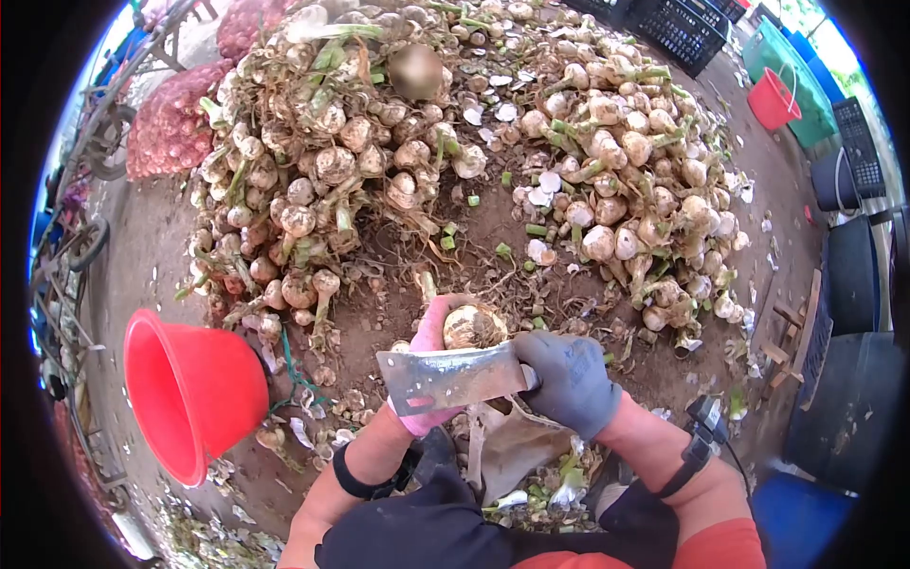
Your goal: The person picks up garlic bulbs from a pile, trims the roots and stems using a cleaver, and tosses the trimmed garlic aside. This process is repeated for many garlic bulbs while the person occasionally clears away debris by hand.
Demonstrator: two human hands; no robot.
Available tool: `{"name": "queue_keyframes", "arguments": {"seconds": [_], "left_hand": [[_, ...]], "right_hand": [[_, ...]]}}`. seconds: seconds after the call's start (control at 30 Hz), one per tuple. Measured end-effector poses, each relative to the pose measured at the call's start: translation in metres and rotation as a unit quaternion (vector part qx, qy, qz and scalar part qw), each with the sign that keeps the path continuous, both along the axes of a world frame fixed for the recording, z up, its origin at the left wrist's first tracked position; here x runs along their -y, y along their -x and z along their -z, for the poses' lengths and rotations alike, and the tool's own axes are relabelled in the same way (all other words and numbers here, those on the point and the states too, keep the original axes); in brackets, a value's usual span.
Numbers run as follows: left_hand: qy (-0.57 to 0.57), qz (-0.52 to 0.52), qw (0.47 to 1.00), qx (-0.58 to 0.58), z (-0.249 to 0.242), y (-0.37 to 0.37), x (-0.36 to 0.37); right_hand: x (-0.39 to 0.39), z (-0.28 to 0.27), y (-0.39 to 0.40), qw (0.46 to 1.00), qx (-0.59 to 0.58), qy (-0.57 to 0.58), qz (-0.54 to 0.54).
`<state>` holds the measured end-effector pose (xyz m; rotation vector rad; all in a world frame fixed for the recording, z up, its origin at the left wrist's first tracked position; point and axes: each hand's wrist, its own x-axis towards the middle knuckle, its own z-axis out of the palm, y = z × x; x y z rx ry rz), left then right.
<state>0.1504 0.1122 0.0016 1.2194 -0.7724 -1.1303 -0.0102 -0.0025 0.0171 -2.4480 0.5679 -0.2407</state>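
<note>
My left hand [433, 328], in a pink glove, is closed around a garlic bulb [475, 327] with a dirt-streaked skin; its cut-looking stalk points up and away. In my grey-gloved right hand [573, 381] is a cleaver [444, 379], gripped at the handle. The broad, stained blade lies across in front of the bulb and overlaps the left hand in this view, covering part of the palm. Below the blade, a pale cloth [517, 446] hangs between my knees, above scattered stalk bits and peelings.
A large heap of garlic with stalks [332, 171] lies ahead left, another garlic pile [645, 180] ahead right. At left a red tub [223, 389] tips on its side. Pink mesh sacks [175, 123], black crates [678, 33] and a red bucket [773, 100] stand farther off.
</note>
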Motion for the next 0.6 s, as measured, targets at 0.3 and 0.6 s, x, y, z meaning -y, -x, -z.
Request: {"name": "queue_keyframes", "arguments": {"seconds": [0.3, 0.6], "left_hand": [[-0.109, -0.016, 0.993, 0.03, -0.028, 0.021, -0.006], [-0.17, -0.113, 0.976, -0.073, 0.022, -0.01, 0.022]], "right_hand": [[0.065, 0.092, 0.05, 0.952, -0.156, 0.029, 0.263], [0.022, 0.062, 0.039, 0.942, 0.048, -0.199, 0.267]]}}
